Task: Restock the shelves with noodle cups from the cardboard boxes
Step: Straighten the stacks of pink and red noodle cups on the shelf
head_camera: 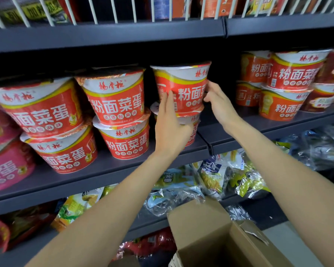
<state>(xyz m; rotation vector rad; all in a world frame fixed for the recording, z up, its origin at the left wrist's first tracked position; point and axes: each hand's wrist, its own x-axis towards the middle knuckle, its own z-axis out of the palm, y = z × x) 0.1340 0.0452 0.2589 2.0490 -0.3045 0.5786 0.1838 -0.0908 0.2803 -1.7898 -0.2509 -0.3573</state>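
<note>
Now, top cup: we saw a red noodle cup (182, 87) standing upright on a second red cup (191, 130), the pair forming a stack on the grey shelf (108, 166).
Left hand: our left hand (170, 124) lay against the front left side of the top cup, fingers straight and pointing up, pressing on the label; the palm covered much of the lower cup.
Right hand: our right hand (218, 101) reached in from the right, its fingertips touching the right side of the same cup, fingers only loosely bent; we could not tell whether the thumb touched it.
Grip: neither hand was wrapped round the cup; the two hands flanked it, one on each side.
Neighbours on the left: another stack of two red cups (120, 110) stood just beside, and a further stack (46, 122) nearer the left edge, with pink cups (6, 166) beyond.
Neighbours on the right: more stacked red cups (285, 87) stood on the adjoining shelf section, well apart from the handled stack.
Cardboard box: an open brown box (216, 234) sat low at the lower right, below our arms, flaps up; its contents were not visible.
Lower shelf: shiny snack bags (210, 180) lay beneath the cup shelf.
Upper shelf: white wire dividers (93, 10) fronted blurred packages.
</note>
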